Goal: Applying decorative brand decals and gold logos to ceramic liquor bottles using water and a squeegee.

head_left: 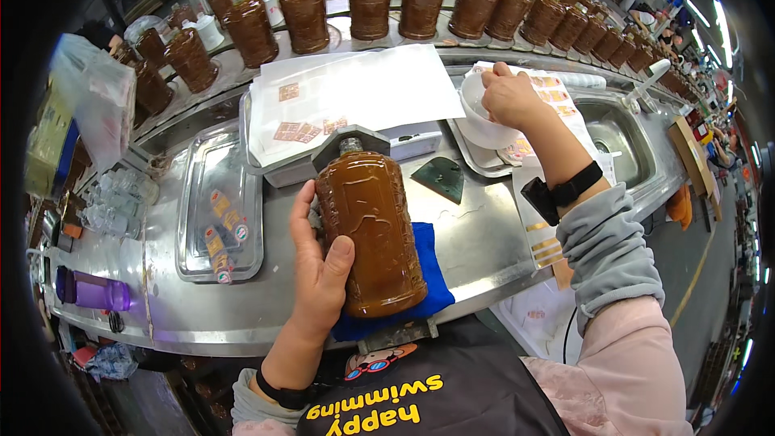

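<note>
A brown glossy bottle (367, 230) with raised moulding leans in front of me, its neck against a grey angular plate (329, 151). My left hand (323, 270) is wrapped round its left side, thumb across the front. Beneath the bottle lies a blue cloth (436, 274). To the right, my right hand (513, 99) is closed, fingertips together, over the rim of a white bowl (476, 125). What its fingers hold, if anything, is hidden. Beside the bowl lie sheets of orange-gold labels (553, 95). A dark green flat scraper (440, 179) rests between bottle and bowl.
A metal tray (194, 226) with loose decals is at left, near a purple cup (95, 289) and clear glass bottles (121, 202). White paper (387, 85) with printed pieces lies ahead. Brown bottles (370, 4) line a conveyor behind. A sink (626, 137) is at right.
</note>
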`<state>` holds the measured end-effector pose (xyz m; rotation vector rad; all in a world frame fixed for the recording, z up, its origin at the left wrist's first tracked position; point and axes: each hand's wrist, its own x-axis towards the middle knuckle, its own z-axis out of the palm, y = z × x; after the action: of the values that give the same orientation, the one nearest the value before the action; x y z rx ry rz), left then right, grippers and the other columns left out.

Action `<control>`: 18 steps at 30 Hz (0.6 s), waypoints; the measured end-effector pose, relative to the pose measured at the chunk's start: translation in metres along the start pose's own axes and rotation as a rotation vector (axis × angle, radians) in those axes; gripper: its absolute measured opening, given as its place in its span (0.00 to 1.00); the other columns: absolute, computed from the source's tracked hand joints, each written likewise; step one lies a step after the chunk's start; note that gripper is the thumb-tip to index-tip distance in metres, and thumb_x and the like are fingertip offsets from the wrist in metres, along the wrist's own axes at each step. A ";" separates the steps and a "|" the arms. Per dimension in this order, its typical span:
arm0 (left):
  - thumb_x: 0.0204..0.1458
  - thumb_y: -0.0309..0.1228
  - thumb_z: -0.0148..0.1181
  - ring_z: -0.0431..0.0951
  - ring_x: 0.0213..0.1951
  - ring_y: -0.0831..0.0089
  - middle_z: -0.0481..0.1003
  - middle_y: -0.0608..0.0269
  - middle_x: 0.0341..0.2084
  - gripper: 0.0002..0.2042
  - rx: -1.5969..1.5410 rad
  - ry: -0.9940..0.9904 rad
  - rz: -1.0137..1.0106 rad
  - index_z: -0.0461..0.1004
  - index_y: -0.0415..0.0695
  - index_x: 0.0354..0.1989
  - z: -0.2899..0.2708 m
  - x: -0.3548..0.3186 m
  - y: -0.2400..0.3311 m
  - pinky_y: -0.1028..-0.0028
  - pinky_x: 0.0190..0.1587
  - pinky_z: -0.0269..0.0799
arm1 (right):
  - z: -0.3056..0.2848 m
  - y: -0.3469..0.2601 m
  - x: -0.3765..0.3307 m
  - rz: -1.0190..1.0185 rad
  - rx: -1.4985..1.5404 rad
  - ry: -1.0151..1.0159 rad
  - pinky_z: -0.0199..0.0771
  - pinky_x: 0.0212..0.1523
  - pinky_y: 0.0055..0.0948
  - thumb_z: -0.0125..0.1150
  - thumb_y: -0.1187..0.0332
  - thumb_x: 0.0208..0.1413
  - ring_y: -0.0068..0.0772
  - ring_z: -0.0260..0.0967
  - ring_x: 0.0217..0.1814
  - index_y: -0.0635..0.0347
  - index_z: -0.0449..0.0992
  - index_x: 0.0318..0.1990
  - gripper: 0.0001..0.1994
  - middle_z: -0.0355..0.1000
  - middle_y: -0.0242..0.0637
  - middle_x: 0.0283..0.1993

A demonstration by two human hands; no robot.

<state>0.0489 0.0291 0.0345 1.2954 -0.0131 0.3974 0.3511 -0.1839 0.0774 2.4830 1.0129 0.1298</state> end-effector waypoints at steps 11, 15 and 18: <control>0.63 0.41 0.50 0.67 0.57 0.69 0.63 0.52 0.58 0.32 0.003 -0.027 -0.023 0.43 0.41 0.68 -0.006 0.000 0.002 0.70 0.59 0.64 | -0.092 0.005 -0.062 -0.232 0.500 0.674 0.64 0.54 0.40 0.66 0.69 0.49 0.48 0.62 0.54 0.62 0.74 0.29 0.07 0.70 0.41 0.47; 0.63 0.43 0.49 0.67 0.57 0.68 0.64 0.51 0.57 0.32 -0.037 -0.020 -0.066 0.44 0.40 0.67 -0.013 0.002 0.005 0.70 0.59 0.64 | -0.173 -0.021 -0.101 -0.481 0.675 0.620 0.67 0.44 0.30 0.61 0.68 0.57 0.35 0.67 0.43 0.63 0.70 0.29 0.10 0.69 0.39 0.46; 0.63 0.43 0.50 0.67 0.57 0.69 0.65 0.51 0.56 0.32 -0.073 0.024 -0.021 0.44 0.40 0.67 -0.012 0.004 0.011 0.70 0.59 0.63 | -0.199 -0.032 -0.112 -0.619 0.842 0.509 0.62 0.36 0.23 0.58 0.72 0.56 0.19 0.60 0.34 0.66 0.70 0.28 0.08 0.66 0.44 0.52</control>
<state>0.0471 0.0436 0.0428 1.2179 0.0063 0.3914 0.1997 -0.1662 0.2506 2.7138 2.4110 0.1638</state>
